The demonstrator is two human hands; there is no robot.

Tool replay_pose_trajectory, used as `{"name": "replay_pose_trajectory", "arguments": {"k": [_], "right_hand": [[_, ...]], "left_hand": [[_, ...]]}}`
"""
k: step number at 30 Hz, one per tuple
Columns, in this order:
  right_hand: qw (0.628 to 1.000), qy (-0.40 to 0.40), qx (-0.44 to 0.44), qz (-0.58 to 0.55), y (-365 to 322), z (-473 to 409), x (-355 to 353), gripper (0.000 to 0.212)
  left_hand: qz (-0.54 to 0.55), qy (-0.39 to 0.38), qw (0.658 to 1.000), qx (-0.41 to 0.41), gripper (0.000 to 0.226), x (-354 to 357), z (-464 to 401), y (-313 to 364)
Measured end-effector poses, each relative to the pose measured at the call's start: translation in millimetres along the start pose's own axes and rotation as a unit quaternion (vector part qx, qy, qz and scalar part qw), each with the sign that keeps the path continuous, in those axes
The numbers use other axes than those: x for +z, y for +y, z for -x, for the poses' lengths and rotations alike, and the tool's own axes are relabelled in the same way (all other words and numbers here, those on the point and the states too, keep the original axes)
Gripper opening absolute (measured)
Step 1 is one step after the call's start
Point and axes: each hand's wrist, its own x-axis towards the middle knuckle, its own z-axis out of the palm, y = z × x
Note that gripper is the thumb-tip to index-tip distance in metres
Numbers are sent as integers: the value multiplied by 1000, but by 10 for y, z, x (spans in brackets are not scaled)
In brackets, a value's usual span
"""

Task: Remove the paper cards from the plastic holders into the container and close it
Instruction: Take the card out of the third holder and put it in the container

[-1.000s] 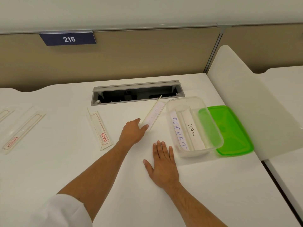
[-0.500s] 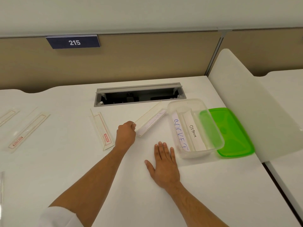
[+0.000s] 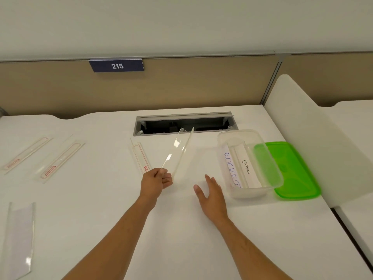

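My left hand (image 3: 156, 181) pinches the near end of a clear plastic holder (image 3: 178, 153) and holds it tilted up off the white table, its far end toward the cable slot. Whether a card is inside it I cannot tell. My right hand (image 3: 211, 196) hovers open just right of it, fingers spread. To the right stands the clear container (image 3: 224, 136), holding two paper cards (image 3: 245, 168), one reading OSTRICH. The green lid (image 3: 298, 178) lies under and beside the container's right side.
Other clear holders lie on the table: one beside my left hand (image 3: 140, 158), two at the far left (image 3: 57, 161), one at the near left (image 3: 19, 237). An open cable slot (image 3: 184, 124) sits behind. A white divider (image 3: 314, 142) rises on the right.
My left hand has drawn the holder back from the container toward me and lifted it. My right hand has risen off the table and opened wider.
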Motion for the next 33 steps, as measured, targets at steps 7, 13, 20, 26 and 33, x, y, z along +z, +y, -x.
{"name": "replay_pose_trajectory", "arguments": {"k": [7,13,20,26,33], "right_hand": [[959,-76,95,-255,-528,94,-6,73],[929,-100,115,-336,-768,176,77,93],[923,-77,93,-364,-765,286,45,87],[927,-83,68,-360,-693,329,-128,81],[941,-102,39,-321,-549,401,-350,79]], "left_hand": [[103,-69,992,-30,20,-55,372,-41],[131,-153,977,-65,28,-55,625,-133],[36,-183,979,-81,28,-182,667,-115],[41,-134,986,-87,44,-368,483,111],[78,-144,986,-41,77,-365,311,378]]}}
